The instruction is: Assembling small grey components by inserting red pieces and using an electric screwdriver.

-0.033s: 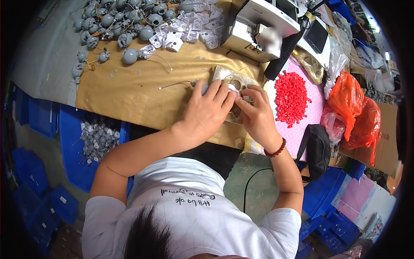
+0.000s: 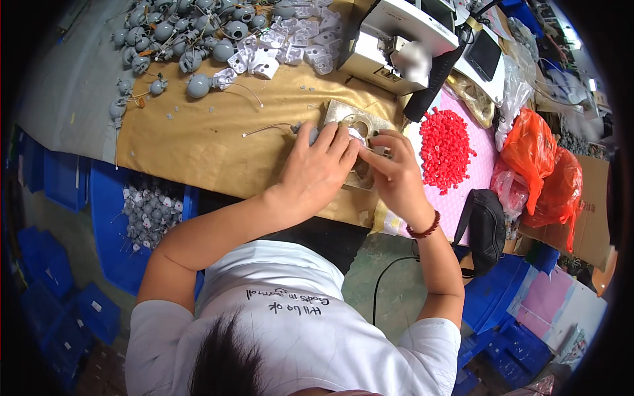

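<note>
Both forearms reach forward over brown-covered surface (image 2: 198, 142), hands meeting at metal jig plate (image 2: 343, 113). Left hand (image 2: 316, 173) palm down, fingers pressing small grey wired part (image 2: 305, 132) at plate's left edge. Right hand (image 2: 395, 173) fingertips pinched at plate centre; pinched item hidden. Blue bin (image 2: 109, 224) below surface edge holds grey-white parts (image 2: 150, 214). Red caps (image 2: 446, 149) heaped on pink sheet (image 2: 462, 204).

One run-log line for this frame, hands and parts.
left hand: on grey part | right hand: fingertips at metal fixture | red caps: right, untouched
</note>
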Tool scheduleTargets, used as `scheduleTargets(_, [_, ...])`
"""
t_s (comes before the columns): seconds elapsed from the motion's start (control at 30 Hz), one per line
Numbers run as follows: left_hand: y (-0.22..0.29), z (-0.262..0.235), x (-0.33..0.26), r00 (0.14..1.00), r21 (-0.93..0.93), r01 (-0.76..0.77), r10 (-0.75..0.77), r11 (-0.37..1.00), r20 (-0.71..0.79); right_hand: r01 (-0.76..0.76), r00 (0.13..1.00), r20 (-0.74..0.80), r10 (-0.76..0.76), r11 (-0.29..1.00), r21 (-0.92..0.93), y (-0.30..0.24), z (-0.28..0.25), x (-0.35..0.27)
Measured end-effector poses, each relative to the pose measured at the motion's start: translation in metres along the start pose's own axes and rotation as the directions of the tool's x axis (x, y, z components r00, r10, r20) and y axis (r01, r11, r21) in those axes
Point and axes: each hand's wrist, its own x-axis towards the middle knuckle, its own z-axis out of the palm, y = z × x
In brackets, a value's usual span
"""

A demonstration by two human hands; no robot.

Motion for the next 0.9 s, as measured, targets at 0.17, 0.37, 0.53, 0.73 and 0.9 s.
scheduleTargets(0.17, [-0.005,0.007,0.003,0.994,-0.04,-0.029,0.025,0.999,-0.105,-0.287,0.948,-0.054,0.312,0.919,0.271,0.03,-0.03,-0.018])
scheduleTargets(0.37, [-0.015,0.008,0.006,0.994,-0.161,-0.06,0.044,0.985,-0.1,-0.184,0.983,0.002,0.185,0.977,0.103,0.03,-0.006,-0.023])
scheduleTargets(0.53, [-0.022,0.009,0.006,0.994,-0.205,-0.078,0.061,0.976,-0.092,-0.296,0.906,-0.193,0.376,0.891,0.345,0.041,0.014,-0.024])
scheduleTargets(0.73, [-0.024,0.008,0.006,0.992,-0.231,-0.093,0.07,0.968,-0.106,-0.097,0.838,0.069,0.542,0.024,0.995,0.03,0.003,0.008])
scheduleTargets(0.9, [-0.031,0.006,0.007,0.994,-0.264,-0.107,0.093,0.959,-0.064,-0.465,0.848,0.363,0.387,0.212,0.859,0.027,-0.008,0.026])
